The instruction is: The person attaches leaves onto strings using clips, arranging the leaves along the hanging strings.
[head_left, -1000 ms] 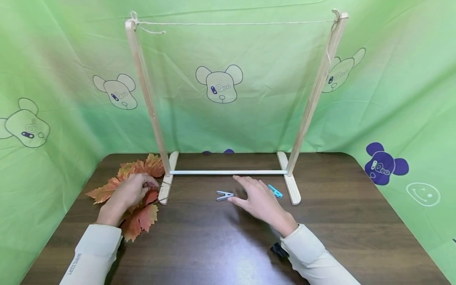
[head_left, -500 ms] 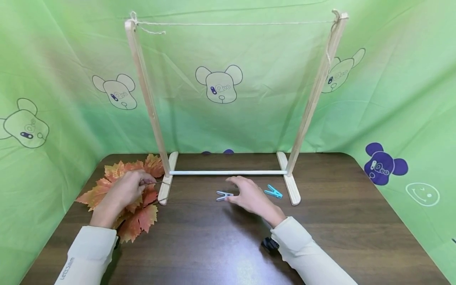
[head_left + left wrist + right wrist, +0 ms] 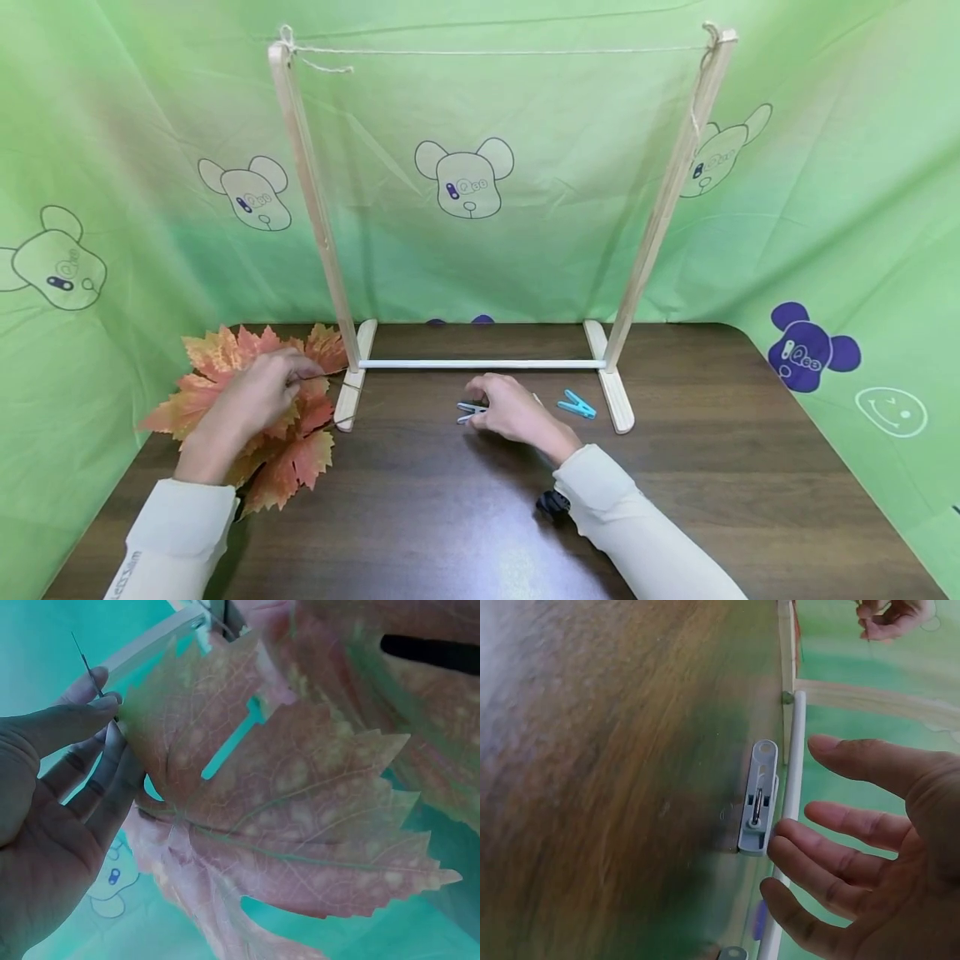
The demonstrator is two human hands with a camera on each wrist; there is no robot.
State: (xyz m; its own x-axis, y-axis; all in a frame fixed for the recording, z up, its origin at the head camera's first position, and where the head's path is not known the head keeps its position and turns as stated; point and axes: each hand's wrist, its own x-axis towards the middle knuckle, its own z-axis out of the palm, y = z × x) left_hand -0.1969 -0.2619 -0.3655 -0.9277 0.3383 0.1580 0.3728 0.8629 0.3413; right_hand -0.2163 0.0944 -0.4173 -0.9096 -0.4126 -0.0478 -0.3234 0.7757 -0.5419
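Orange leaf (image 3: 180, 407), long axis crosswise, tip leftward, left hand (image 3: 257, 393) in pinch on stem (image 3: 86, 666); right hand (image 3: 515, 409) half-spread, empty.

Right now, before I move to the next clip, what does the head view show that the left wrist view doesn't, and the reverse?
Head only: the grey-blue clothespin, the turquoise clothespin and the string tied across the top of the wooden frame.

Left wrist only: the palm side of the left hand, and a close look at the veins of one leaf.

Both: that hand pinching a thin stem, the autumn foliage, and the backdrop with its cartoon print.
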